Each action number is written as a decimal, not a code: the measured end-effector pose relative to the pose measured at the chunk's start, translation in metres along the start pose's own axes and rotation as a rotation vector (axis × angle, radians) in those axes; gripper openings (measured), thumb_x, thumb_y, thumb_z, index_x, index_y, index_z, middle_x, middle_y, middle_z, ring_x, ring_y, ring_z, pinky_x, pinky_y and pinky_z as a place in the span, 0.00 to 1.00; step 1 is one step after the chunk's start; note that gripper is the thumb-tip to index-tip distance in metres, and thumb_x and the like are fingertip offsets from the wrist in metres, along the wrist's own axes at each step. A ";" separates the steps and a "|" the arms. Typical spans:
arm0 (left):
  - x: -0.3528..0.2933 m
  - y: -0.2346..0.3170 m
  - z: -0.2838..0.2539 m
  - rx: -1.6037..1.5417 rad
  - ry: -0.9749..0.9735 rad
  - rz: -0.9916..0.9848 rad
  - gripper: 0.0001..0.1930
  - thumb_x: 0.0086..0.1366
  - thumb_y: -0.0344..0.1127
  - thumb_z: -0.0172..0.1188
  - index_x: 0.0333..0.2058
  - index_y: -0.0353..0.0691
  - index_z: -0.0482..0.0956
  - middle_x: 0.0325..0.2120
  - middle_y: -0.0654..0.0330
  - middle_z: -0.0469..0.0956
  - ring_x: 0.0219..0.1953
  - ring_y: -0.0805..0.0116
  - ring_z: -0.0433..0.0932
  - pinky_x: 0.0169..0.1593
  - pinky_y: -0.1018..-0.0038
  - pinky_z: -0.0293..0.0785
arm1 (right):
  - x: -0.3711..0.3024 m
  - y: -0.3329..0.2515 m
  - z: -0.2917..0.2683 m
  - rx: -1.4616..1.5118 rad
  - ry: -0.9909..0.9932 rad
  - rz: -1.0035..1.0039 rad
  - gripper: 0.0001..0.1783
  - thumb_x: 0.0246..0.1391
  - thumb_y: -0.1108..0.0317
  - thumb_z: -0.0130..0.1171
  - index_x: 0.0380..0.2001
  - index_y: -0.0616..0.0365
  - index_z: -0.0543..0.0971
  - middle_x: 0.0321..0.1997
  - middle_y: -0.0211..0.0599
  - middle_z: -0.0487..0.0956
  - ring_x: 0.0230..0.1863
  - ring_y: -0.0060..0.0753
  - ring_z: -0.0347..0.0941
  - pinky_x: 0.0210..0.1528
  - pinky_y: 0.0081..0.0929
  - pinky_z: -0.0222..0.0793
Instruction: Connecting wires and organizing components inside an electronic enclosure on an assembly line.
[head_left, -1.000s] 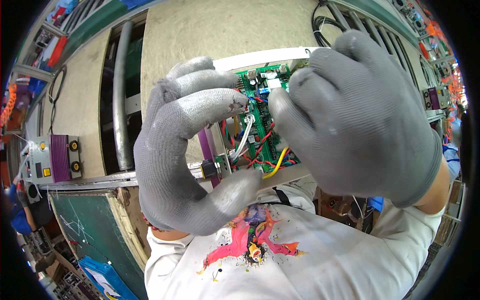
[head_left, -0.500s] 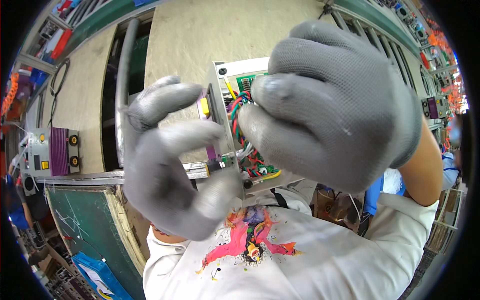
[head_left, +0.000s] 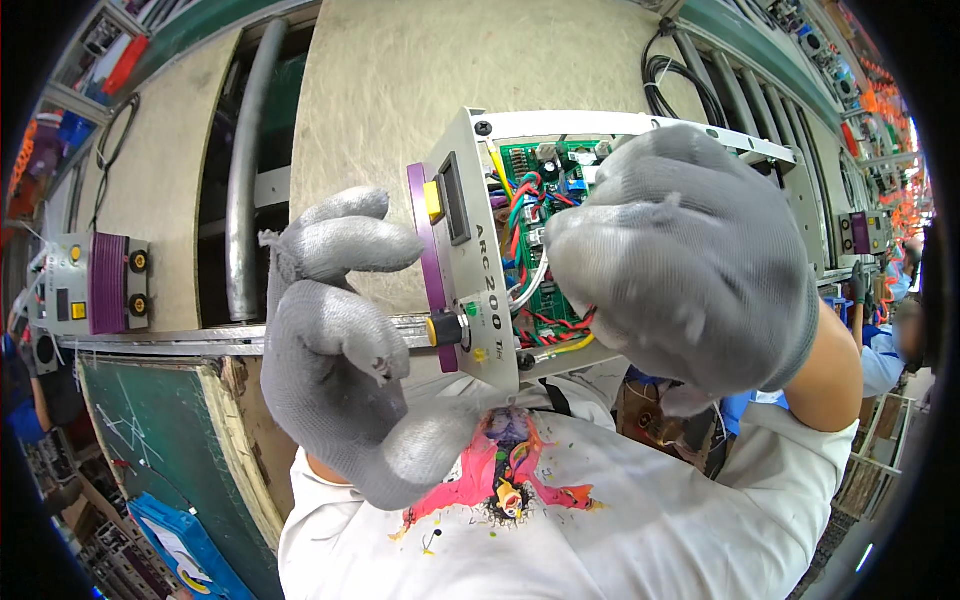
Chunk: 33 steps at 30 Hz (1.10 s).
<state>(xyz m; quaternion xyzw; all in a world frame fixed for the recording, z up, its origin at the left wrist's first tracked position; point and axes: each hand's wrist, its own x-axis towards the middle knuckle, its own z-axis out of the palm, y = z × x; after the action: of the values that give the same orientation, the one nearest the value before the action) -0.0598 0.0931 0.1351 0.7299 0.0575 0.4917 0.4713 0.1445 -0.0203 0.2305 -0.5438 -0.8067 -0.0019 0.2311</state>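
A welding-machine-like metal case lies with its inside exposed, close in front of me. Its light grey front panel has a purple edge strip, a yellow rocker switch and a black knob. Inside shows a green circuit board with red, green and white wires. My gloved left hand is at the front panel, fingers curved and apart, with nothing seen between them. Over the board hovers my gloved right hand, fingers curled together; whatever they pinch is hidden.
Wooden boards and a metal roller make up the bench. Another grey-and-purple machine stands at left. A coiled black cable lies at the back right. A blue tray is low at left.
The case's front panel has come more into view, and more of the board shows. My right hand has shifted right and slightly down; the left remains beside the panel, fingers still curved.
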 end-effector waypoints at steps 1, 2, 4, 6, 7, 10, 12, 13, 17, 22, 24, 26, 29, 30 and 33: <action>-0.002 -0.001 -0.002 -0.023 0.017 -0.032 0.30 0.49 0.60 0.75 0.29 0.47 0.64 0.49 0.46 0.75 0.61 0.46 0.67 0.64 0.52 0.56 | -0.001 0.000 -0.001 0.087 -0.011 0.055 0.16 0.31 0.69 0.67 0.30 0.58 0.82 0.35 0.41 0.81 0.33 0.42 0.77 0.41 0.40 0.73; -0.002 -0.005 -0.005 -0.042 -0.006 -0.009 0.30 0.49 0.59 0.76 0.29 0.48 0.64 0.49 0.46 0.75 0.61 0.46 0.67 0.64 0.51 0.56 | -0.003 -0.001 0.000 0.164 -0.005 0.103 0.16 0.30 0.71 0.67 0.30 0.58 0.82 0.35 0.40 0.81 0.34 0.41 0.77 0.42 0.40 0.73; -0.005 -0.009 -0.006 -0.062 -0.012 -0.004 0.30 0.49 0.59 0.76 0.29 0.48 0.64 0.49 0.46 0.75 0.61 0.46 0.67 0.64 0.51 0.55 | -0.003 -0.002 -0.001 0.207 -0.029 0.179 0.15 0.30 0.75 0.65 0.29 0.57 0.83 0.31 0.35 0.80 0.35 0.37 0.76 0.40 0.38 0.71; -0.008 -0.011 -0.004 -0.074 0.019 -0.044 0.30 0.49 0.59 0.76 0.29 0.48 0.64 0.49 0.47 0.75 0.61 0.46 0.67 0.65 0.51 0.55 | -0.001 -0.003 -0.004 0.213 -0.044 0.231 0.14 0.30 0.78 0.64 0.28 0.55 0.84 0.28 0.32 0.79 0.34 0.34 0.75 0.38 0.36 0.69; -0.009 -0.012 -0.002 -0.084 0.033 -0.065 0.30 0.49 0.58 0.76 0.29 0.48 0.64 0.48 0.47 0.75 0.61 0.46 0.67 0.65 0.52 0.55 | 0.001 -0.004 -0.006 0.236 -0.062 0.274 0.14 0.30 0.78 0.64 0.27 0.55 0.85 0.27 0.31 0.79 0.33 0.34 0.74 0.38 0.35 0.68; -0.012 -0.016 0.002 -0.132 0.012 -0.116 0.30 0.48 0.58 0.76 0.29 0.47 0.64 0.48 0.48 0.75 0.61 0.47 0.67 0.65 0.52 0.54 | 0.005 -0.007 -0.011 0.335 -0.099 0.412 0.13 0.30 0.77 0.64 0.26 0.53 0.85 0.27 0.29 0.80 0.31 0.33 0.71 0.39 0.33 0.65; -0.012 -0.019 0.003 -0.165 -0.036 -0.122 0.30 0.48 0.58 0.77 0.29 0.47 0.64 0.47 0.48 0.75 0.61 0.47 0.67 0.65 0.52 0.54 | 0.007 -0.007 -0.010 0.325 -0.108 0.419 0.13 0.30 0.76 0.64 0.26 0.53 0.85 0.29 0.30 0.81 0.30 0.33 0.70 0.39 0.34 0.65; -0.012 -0.020 0.003 -0.185 -0.039 -0.128 0.30 0.48 0.58 0.77 0.29 0.47 0.64 0.47 0.48 0.75 0.60 0.47 0.67 0.65 0.52 0.54 | 0.008 -0.007 -0.008 0.262 -0.110 0.378 0.13 0.30 0.76 0.64 0.26 0.53 0.85 0.29 0.30 0.81 0.30 0.33 0.70 0.39 0.34 0.65; -0.016 -0.025 0.010 -0.254 0.044 -0.147 0.32 0.47 0.61 0.77 0.29 0.47 0.64 0.45 0.49 0.74 0.60 0.48 0.67 0.65 0.53 0.56 | 0.013 -0.009 -0.001 0.208 -0.066 0.301 0.13 0.29 0.77 0.64 0.26 0.53 0.84 0.29 0.30 0.83 0.28 0.34 0.70 0.37 0.35 0.64; -0.025 -0.037 0.015 -0.316 0.019 -0.155 0.21 0.42 0.42 0.70 0.29 0.44 0.66 0.41 0.49 0.75 0.50 0.52 0.70 0.55 0.58 0.64 | 0.018 -0.007 -0.001 0.176 -0.230 0.327 0.11 0.27 0.78 0.65 0.22 0.53 0.81 0.26 0.28 0.82 0.26 0.36 0.69 0.36 0.34 0.63; -0.029 -0.041 0.018 -0.348 0.046 -0.143 0.18 0.40 0.32 0.67 0.29 0.43 0.67 0.39 0.49 0.75 0.45 0.53 0.71 0.51 0.60 0.67 | 0.017 -0.004 0.002 0.211 -0.259 0.390 0.11 0.27 0.78 0.65 0.21 0.52 0.80 0.25 0.27 0.82 0.26 0.36 0.69 0.36 0.34 0.63; -0.034 -0.044 0.020 -0.363 0.058 -0.171 0.18 0.40 0.32 0.67 0.29 0.42 0.67 0.38 0.49 0.75 0.45 0.53 0.71 0.52 0.59 0.67 | 0.014 0.000 0.008 0.232 -0.234 0.407 0.11 0.26 0.78 0.66 0.20 0.52 0.80 0.24 0.26 0.81 0.26 0.37 0.69 0.36 0.34 0.63; -0.042 -0.044 0.021 -0.364 0.086 -0.203 0.18 0.41 0.33 0.67 0.29 0.42 0.66 0.38 0.50 0.75 0.46 0.52 0.71 0.53 0.58 0.66 | 0.007 0.005 0.011 0.195 -0.197 0.325 0.11 0.26 0.78 0.66 0.20 0.52 0.79 0.23 0.26 0.79 0.28 0.38 0.69 0.36 0.34 0.64; -0.044 -0.045 0.022 -0.371 0.104 -0.205 0.19 0.42 0.34 0.67 0.29 0.42 0.65 0.39 0.50 0.75 0.47 0.51 0.71 0.53 0.57 0.66 | 0.005 0.007 0.011 0.183 -0.208 0.306 0.11 0.26 0.78 0.65 0.19 0.52 0.78 0.23 0.26 0.79 0.28 0.38 0.69 0.36 0.34 0.64; -0.050 -0.044 0.022 -0.402 0.151 -0.246 0.22 0.47 0.41 0.72 0.29 0.43 0.64 0.39 0.50 0.74 0.50 0.51 0.69 0.56 0.57 0.65 | 0.000 0.007 0.010 0.118 -0.201 0.272 0.10 0.26 0.77 0.65 0.18 0.52 0.78 0.23 0.27 0.78 0.29 0.38 0.69 0.36 0.34 0.65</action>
<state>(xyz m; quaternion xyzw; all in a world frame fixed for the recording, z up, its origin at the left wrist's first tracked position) -0.0515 0.0760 0.0678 0.5702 0.0819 0.4854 0.6576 0.1471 -0.0144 0.2199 -0.6311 -0.7434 0.1311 0.1788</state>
